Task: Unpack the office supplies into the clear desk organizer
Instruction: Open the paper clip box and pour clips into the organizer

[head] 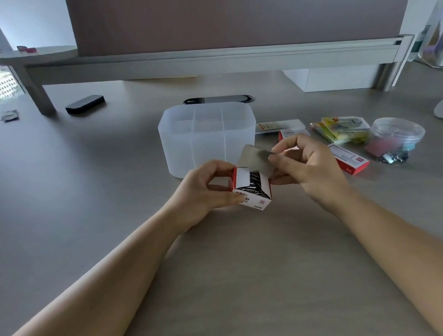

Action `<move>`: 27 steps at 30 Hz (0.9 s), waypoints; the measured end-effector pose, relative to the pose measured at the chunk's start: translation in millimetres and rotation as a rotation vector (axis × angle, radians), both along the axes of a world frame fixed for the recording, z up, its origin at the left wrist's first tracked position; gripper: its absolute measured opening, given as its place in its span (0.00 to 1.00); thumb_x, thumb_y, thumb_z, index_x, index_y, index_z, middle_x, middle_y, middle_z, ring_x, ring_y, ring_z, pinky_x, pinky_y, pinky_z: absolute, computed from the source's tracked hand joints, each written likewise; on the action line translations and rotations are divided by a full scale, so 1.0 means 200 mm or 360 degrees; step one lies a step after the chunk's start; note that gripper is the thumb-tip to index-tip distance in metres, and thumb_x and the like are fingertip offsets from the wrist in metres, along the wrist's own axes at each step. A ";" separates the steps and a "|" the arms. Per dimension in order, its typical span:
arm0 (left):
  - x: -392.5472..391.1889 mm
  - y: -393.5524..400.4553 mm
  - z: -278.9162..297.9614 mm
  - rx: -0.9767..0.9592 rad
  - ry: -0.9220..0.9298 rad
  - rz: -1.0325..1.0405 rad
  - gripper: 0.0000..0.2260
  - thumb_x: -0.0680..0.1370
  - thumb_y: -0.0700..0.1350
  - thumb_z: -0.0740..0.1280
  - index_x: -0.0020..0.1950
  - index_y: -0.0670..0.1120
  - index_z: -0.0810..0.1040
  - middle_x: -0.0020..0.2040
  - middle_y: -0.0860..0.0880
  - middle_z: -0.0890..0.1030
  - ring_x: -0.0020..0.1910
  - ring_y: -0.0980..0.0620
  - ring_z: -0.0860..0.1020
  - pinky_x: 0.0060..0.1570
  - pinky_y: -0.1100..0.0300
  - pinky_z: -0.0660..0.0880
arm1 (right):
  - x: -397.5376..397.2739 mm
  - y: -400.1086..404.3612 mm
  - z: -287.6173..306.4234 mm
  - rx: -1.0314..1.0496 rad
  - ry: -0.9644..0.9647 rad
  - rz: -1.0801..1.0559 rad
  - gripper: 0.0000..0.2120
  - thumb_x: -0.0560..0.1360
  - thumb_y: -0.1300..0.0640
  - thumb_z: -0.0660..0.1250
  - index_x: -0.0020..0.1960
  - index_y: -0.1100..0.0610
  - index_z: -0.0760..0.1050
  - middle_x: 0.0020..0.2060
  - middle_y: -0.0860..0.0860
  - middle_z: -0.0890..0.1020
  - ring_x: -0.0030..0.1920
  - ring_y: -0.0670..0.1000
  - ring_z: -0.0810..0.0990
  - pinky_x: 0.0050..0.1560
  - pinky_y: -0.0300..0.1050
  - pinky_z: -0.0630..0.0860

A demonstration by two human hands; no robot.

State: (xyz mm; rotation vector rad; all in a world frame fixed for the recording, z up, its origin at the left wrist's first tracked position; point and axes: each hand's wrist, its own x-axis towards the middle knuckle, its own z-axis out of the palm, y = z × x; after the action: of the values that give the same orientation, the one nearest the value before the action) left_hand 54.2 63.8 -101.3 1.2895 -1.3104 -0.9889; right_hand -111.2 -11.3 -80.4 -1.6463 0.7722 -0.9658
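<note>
The step in hand looks like opening a pack: the left hand (203, 189) grips a small red-and-white box (252, 189) around its sides, just above the worktop (106, 180) near its middle, while the right hand (301, 159) pinches the grey lid flap (255, 161) folded up and back. Dark metal clips show inside the open top. The clear desk organizer (207, 136), its compartments seemingly empty, stands just behind the box. More packs and a round tub (397, 133) lie toward the right edge. Next, probably, the box must be carried over a compartment and tipped gently so the clips do not scatter
</note>
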 end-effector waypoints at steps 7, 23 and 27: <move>-0.01 0.04 0.01 -0.0004 0.0130 -0.0126 0.20 0.68 0.26 0.67 0.48 0.50 0.71 0.46 0.48 0.77 0.37 0.58 0.81 0.37 0.67 0.77 | 0.08 -0.06 -0.02 0.0319 0.0024 -0.0229 0.11 0.72 0.61 0.67 0.38 0.55 0.65 0.34 0.54 0.74 0.26 0.48 0.76 0.19 0.36 0.72; 0.00 0.19 0.10 -0.0183 0.0158 0.0113 0.22 0.69 0.27 0.67 0.55 0.49 0.71 0.48 0.47 0.76 0.43 0.52 0.78 0.41 0.67 0.78 | 0.09 0.14 0.14 0.0039 0.0408 0.0267 0.05 0.72 0.59 0.67 0.45 0.53 0.72 0.43 0.55 0.78 0.40 0.53 0.81 0.43 0.52 0.81; 0.10 0.26 0.19 -0.0202 0.0187 0.0236 0.18 0.70 0.32 0.67 0.53 0.51 0.72 0.49 0.46 0.75 0.44 0.51 0.78 0.40 0.66 0.78 | 0.20 0.17 0.22 0.0074 0.0275 0.0427 0.05 0.75 0.62 0.62 0.46 0.53 0.72 0.44 0.55 0.79 0.41 0.52 0.80 0.41 0.47 0.82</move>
State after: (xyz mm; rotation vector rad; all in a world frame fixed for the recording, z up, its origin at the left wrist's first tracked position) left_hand 74.6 115.4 -63.5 1.1955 -1.1518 -0.8515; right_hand -70.7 22.4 -36.2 -1.7557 0.6614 -0.6189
